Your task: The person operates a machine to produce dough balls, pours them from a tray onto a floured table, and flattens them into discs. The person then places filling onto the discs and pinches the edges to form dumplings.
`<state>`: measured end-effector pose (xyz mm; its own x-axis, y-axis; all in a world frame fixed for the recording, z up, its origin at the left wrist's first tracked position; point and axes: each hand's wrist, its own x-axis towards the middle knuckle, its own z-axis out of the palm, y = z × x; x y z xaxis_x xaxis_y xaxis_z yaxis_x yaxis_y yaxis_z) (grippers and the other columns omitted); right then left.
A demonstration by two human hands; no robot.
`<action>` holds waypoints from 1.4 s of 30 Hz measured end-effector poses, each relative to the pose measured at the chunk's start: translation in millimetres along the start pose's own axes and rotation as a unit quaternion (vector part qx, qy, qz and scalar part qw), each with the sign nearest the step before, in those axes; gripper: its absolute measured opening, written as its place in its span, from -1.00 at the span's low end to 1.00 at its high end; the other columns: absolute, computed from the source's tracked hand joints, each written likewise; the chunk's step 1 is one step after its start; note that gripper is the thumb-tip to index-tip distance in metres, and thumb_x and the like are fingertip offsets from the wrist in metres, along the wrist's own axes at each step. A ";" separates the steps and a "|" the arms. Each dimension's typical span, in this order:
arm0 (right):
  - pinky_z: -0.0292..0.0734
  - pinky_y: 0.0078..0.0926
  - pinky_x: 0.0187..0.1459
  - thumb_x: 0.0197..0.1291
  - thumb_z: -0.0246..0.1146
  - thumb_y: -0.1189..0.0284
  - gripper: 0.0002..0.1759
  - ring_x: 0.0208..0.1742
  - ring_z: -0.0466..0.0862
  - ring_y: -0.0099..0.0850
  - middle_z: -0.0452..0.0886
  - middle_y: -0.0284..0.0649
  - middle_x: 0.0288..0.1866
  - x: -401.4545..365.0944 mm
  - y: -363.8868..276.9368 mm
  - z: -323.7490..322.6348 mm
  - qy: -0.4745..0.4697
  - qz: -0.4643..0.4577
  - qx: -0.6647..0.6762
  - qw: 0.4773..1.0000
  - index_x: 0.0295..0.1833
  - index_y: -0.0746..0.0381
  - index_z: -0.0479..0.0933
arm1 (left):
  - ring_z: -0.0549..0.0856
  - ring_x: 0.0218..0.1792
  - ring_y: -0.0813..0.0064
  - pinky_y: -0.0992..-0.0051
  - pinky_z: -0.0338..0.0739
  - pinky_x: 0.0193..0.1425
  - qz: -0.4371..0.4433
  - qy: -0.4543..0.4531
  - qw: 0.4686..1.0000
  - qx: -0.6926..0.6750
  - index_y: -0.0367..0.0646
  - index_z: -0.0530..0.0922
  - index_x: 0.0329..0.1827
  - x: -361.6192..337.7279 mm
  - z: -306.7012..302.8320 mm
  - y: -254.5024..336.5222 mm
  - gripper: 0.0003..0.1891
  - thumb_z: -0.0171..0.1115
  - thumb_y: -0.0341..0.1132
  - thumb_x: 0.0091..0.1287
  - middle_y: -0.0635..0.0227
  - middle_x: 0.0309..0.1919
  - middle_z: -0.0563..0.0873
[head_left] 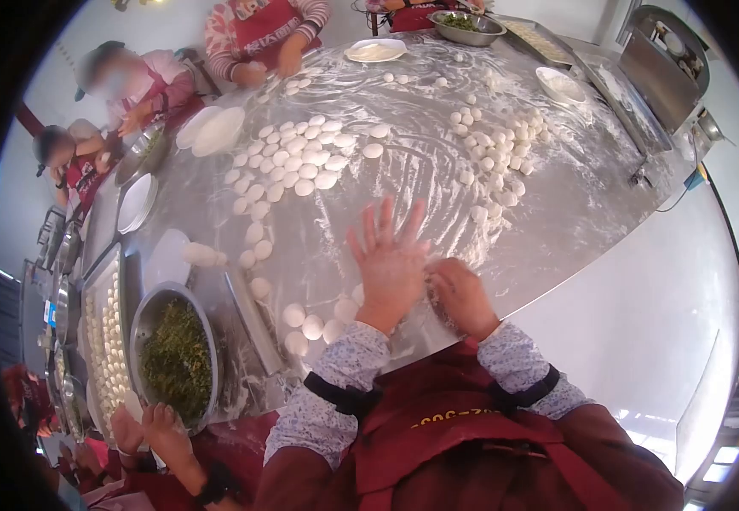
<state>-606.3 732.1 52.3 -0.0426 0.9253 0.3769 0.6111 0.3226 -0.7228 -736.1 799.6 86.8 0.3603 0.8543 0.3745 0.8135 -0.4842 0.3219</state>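
My left hand [389,268] is stretched out over the floured steel table [557,247], palm down, its fingers spread and nothing in them. Close to its right side, my right hand [463,294] has its fingers curled, their tips near my left thumb side; what they hold, if anything, is hidden. Flattened dough discs [312,326] lie left of my wrists, some partly behind my left sleeve. Beyond my hands are a large group of round dough pieces [293,162] and, farther right, a heap of small dough balls [501,145].
At the lower left stand a bowl of green filling [175,358] and a tray of filled dumplings [107,341]; a co-worker's hands [161,434] are beside them. Other co-workers [267,34] line the far side. A metal bar [253,319] lies left of the discs.
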 end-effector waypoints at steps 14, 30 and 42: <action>0.42 -0.21 0.04 -0.11 0.22 0.60 -0.57 0.04 0.49 -0.11 0.53 -0.10 -0.05 41.9 63.6 -60.9 0.097 0.167 -0.234 0.953 -0.01 0.24 0.50 | 0.07 0.46 0.06 -0.19 -0.15 0.40 0.079 -0.040 0.996 -0.006 0.28 0.27 0.41 -16.4 40.9 9.7 -0.44 0.07 -0.01 0.32 0.26 0.44 0.18; 0.53 -0.41 -0.15 0.03 0.29 0.52 -0.73 -0.14 0.64 -0.27 0.62 -0.12 -0.16 -4.9 3.7 -22.5 0.058 0.029 0.016 0.998 -0.10 0.29 0.53 | 0.04 0.46 -0.01 -0.23 -0.21 0.39 -0.018 -0.019 0.999 -0.027 0.21 0.16 0.47 -9.4 8.9 -5.9 -0.41 0.04 -0.11 0.36 0.20 0.44 0.15; 0.44 -0.23 0.06 -0.04 0.23 0.53 -0.62 0.01 0.53 -0.01 0.57 0.01 -0.03 39.9 61.2 -49.3 0.116 0.090 -0.154 0.977 -0.02 0.30 0.50 | 0.02 0.48 0.12 -0.19 -0.22 0.41 0.104 -0.050 0.993 -0.023 0.23 0.21 0.45 -12.9 58.0 34.9 -0.40 0.09 -0.07 0.32 0.28 0.45 0.16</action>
<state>-531.6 778.9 51.6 0.2464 0.8797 0.4068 0.8030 0.0498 -0.5940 -685.9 782.7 42.8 0.5643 0.7481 0.3493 0.6957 -0.6586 0.2866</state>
